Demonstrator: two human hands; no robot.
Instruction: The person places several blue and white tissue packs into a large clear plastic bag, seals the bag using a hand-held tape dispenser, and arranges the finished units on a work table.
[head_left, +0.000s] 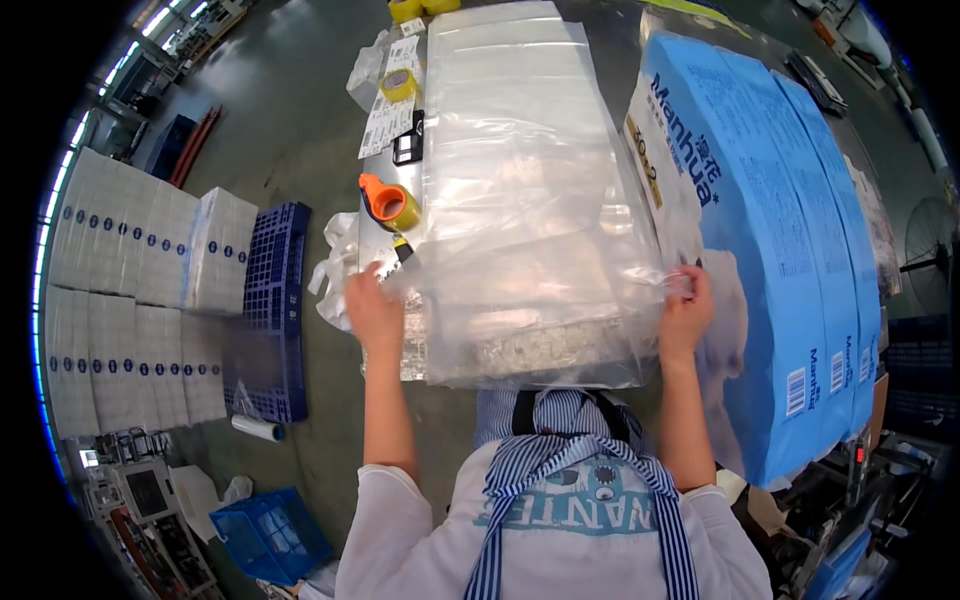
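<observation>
A stack of clear plastic bags [520, 150] lies lengthwise on the table in front of me. The near part of the top bag is spread between my two hands. On its right edge, the fingers of my right hand [688, 308] are pinched around the film. At the left edge my left hand [375, 312] is closed on the film too, its fingertips slightly blurred. Just beyond the left hand are an orange tape dispenser [385, 203] with a yellow roll and a small black-and-yellow tool [402, 248].
Blue printed packaging bags [770, 230] are stacked to the right. Along the left table edge lie a yellow tape roll [398, 85], label sheets [385, 125] and crumpled white plastic [340, 265]. Wrapped white packs [130, 240], a blue pallet [275, 310] and a blue crate [270, 535] stand left.
</observation>
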